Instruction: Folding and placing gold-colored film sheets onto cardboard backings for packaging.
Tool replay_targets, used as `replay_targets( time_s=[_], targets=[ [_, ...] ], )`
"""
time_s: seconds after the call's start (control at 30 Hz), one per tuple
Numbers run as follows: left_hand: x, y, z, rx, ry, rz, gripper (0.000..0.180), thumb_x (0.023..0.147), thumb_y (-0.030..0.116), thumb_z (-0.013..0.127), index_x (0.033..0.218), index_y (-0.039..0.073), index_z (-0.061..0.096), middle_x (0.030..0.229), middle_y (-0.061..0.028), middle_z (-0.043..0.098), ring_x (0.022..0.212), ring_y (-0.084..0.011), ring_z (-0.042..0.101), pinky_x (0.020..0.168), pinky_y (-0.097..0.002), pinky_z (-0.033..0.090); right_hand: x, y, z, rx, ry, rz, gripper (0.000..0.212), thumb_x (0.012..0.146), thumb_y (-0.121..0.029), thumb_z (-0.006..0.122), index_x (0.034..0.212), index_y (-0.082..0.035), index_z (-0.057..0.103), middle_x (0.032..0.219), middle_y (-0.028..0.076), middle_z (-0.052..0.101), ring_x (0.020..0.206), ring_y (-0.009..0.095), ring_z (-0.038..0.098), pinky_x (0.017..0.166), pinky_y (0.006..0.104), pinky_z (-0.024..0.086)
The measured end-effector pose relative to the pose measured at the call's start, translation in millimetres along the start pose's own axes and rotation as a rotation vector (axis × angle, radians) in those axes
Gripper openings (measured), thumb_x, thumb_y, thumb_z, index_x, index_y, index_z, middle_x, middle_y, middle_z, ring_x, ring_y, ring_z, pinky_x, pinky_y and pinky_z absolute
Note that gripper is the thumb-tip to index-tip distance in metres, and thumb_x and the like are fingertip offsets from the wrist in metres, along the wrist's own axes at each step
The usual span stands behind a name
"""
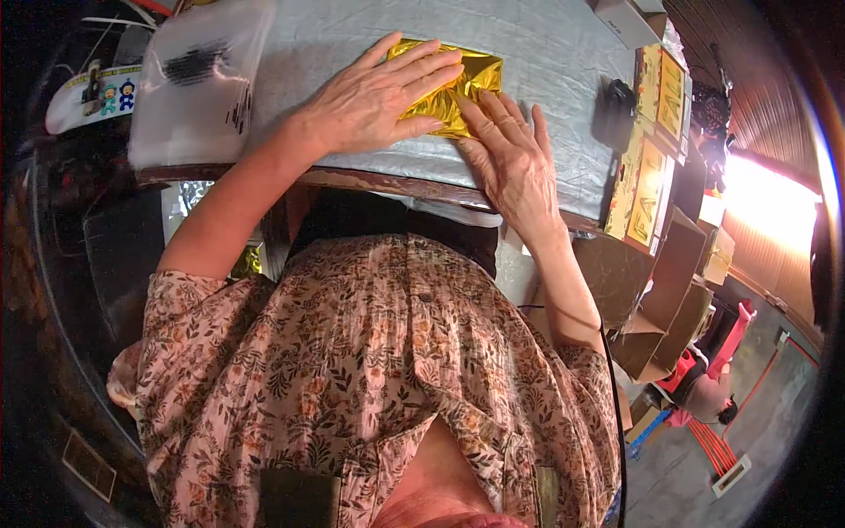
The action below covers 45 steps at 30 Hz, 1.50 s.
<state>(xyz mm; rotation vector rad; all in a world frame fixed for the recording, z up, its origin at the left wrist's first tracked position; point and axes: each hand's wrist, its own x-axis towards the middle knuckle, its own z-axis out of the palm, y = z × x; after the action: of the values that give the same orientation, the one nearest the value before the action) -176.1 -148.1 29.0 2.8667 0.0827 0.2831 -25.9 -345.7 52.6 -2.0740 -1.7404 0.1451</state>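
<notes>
A shiny gold foil piece (447,92), creased and roughly square, lies on the grey cloth-covered table (330,31). My left hand (374,95) rests flat across the foil's left side, fingers stretched to the right and thumb along its near edge. On the near right part of the foil lies my right hand (513,150), its fingers extended and a little apart, pointing away from me. Neither hand is closed around anything. Part of the foil is hidden beneath my fingers.
Clear plastic bags (198,88) are stacked at the table's left end. A black object (616,113) and yellow printed boxes (647,150) stand at the right. Open cardboard boxes (660,308) are below them. Another person (709,396) is at the far right.
</notes>
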Motion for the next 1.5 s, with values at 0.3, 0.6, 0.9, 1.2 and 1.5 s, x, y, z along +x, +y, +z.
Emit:
replay_targets(
  time_s=[0.3, 0.6, 0.9, 1.2, 1.5],
  targets=[
    [-0.5, -0.8, -1.9, 0.006, 0.009, -0.006, 0.073, 0.097, 0.042, 0.058, 0.157, 0.009, 0.032, 0.163, -0.0068, 0.032, 0.152, -0.0248, 0.026, 0.125, -0.0492, 0.014, 0.4, -3.3, -3.8, -0.220, 0.010, -0.062, 0.042, 0.096, -0.035, 0.063, 0.134, -0.017, 0.064, 0.142, 0.009, 0.058, 0.137, 0.036, 0.048, 0.117, 0.0564, 0.028],
    [-0.1, 0.7, -3.8, 0.028, -0.035, 0.002, 0.072, 0.095, 0.038, 0.060, 0.156, 0.010, 0.034, 0.164, -0.0063, 0.030, 0.152, -0.0241, 0.025, 0.125, -0.0481, 0.014, 13.6, -22.9, 11.5, -0.032, 0.034, -0.185, 0.040, 0.083, -0.003, 0.061, 0.121, 0.006, 0.062, 0.123, 0.019, 0.057, 0.109, 0.035, 0.058, 0.096, 0.0405, 0.051],
    [0.8, -1.9, 1.0, 0.033, 0.006, -0.020, 0.072, 0.099, 0.050, 0.052, 0.157, 0.011, 0.034, 0.163, -0.0068, 0.032, 0.151, -0.0236, 0.027, 0.125, -0.0463, 0.015, 12.7, -15.1, 20.6, 0.049, 0.114, -0.194, 0.040, 0.078, 0.002, 0.063, 0.117, 0.008, 0.061, 0.115, 0.021, 0.057, 0.104, 0.038, 0.057, 0.091, 0.0425, 0.053],
    [-16.5, -4.1, -43.8, -0.003, 0.041, 0.047, 0.037, 0.085, 0.014, 0.070, 0.120, 0.009, 0.059, 0.159, -0.0063, 0.039, 0.148, -0.0278, 0.037, 0.122, -0.0587, 0.019, 14.8, -15.9, 15.0, 0.089, 0.095, -0.156, 0.031, 0.082, 0.000, 0.067, 0.112, 0.007, 0.064, 0.110, 0.020, 0.060, 0.103, 0.039, 0.060, 0.088, 0.0442, 0.054],
    [-20.5, 9.2, -32.6, 0.192, 0.129, 0.217, 0.011, 0.087, 0.010, 0.061, 0.083, 0.004, 0.069, 0.142, -0.0034, 0.057, 0.146, -0.0211, 0.039, 0.120, -0.0622, 0.022, 18.1, -27.2, 18.2, -0.040, 0.135, -0.110, 0.022, 0.079, -0.009, 0.070, 0.098, 0.001, 0.064, 0.100, 0.018, 0.060, 0.097, 0.037, 0.061, 0.085, 0.0446, 0.054]
  ],
)
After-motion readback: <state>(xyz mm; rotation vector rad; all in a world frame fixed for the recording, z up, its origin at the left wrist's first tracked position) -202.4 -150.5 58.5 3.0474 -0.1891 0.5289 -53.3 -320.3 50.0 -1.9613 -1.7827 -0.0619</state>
